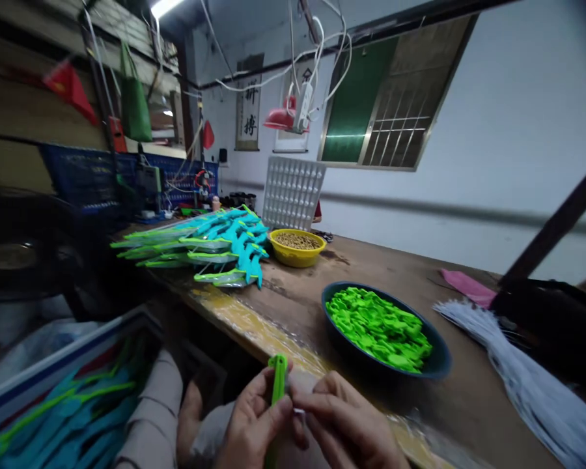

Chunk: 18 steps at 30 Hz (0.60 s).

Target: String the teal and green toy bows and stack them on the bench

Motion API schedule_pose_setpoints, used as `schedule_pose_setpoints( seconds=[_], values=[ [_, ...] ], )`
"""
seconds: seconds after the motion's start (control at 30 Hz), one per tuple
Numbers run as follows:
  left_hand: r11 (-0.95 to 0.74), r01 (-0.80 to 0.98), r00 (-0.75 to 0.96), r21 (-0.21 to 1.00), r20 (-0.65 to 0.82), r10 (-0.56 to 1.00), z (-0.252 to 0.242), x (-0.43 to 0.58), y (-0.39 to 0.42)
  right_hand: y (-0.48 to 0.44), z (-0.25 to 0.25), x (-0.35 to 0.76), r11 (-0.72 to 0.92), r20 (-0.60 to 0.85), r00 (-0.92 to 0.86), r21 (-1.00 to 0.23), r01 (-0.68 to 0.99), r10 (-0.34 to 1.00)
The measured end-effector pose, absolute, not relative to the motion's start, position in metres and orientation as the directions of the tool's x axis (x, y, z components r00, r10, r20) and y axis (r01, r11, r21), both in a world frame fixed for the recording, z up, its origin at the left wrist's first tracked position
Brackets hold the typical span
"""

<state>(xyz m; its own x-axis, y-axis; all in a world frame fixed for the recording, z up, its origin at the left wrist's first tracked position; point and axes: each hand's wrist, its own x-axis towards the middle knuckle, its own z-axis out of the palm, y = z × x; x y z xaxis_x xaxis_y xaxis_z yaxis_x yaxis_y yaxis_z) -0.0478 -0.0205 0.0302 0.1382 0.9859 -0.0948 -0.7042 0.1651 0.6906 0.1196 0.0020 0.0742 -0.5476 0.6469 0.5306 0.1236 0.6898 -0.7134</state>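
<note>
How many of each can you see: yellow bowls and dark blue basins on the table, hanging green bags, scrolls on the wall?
Yellow bowl: 1
Dark blue basin: 1
Green bag: 1
Scrolls: 2, one partly hidden
Total: 5

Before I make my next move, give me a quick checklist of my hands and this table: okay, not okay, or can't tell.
1. Left hand has a grip on the green piece: ok, fingers closed around it.
2. Right hand clear of the left: not ok, its fingers are bent in close beside the green piece.
3. What the right hand's grip has: cannot tell, only a small white bit shows there.
4. Dark basin stocked: ok, heaped with bright green parts.
5. Yellow bowl upright: ok, standing on the table beyond the basin.
6. Turquoise-and-green stack steady: cannot tell, its pieces overlap.
</note>
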Motion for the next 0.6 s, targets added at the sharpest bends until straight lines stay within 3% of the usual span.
schedule_pose_setpoints(
  seconds=[0.1,0.33,0.47,0.6],
  values=[
    [0.114,-0.772,0.023,0.625,-0.151,0.988,0.030,-0.069,-0.020,0.017,0.066,0.092,0.776,0.637,-0.509,-0.621,0.106,0.579],
    [0.137,-0.811,-0.016,0.568,-0.255,0.967,0.027,-0.070,-0.007,0.014,0.053,0.065,0.780,0.752,-0.249,-0.518,0.352,0.611],
    [0.162,-0.816,0.014,0.556,-0.260,0.965,0.028,-0.062,-0.005,0.015,0.052,0.065,0.782,0.769,-0.229,-0.496,0.377,0.598],
    [0.278,-0.813,0.154,0.512,-0.272,0.950,0.023,-0.058,-0.004,0.016,0.050,0.069,0.793,0.773,-0.250,-0.473,0.385,0.583]
  ],
)
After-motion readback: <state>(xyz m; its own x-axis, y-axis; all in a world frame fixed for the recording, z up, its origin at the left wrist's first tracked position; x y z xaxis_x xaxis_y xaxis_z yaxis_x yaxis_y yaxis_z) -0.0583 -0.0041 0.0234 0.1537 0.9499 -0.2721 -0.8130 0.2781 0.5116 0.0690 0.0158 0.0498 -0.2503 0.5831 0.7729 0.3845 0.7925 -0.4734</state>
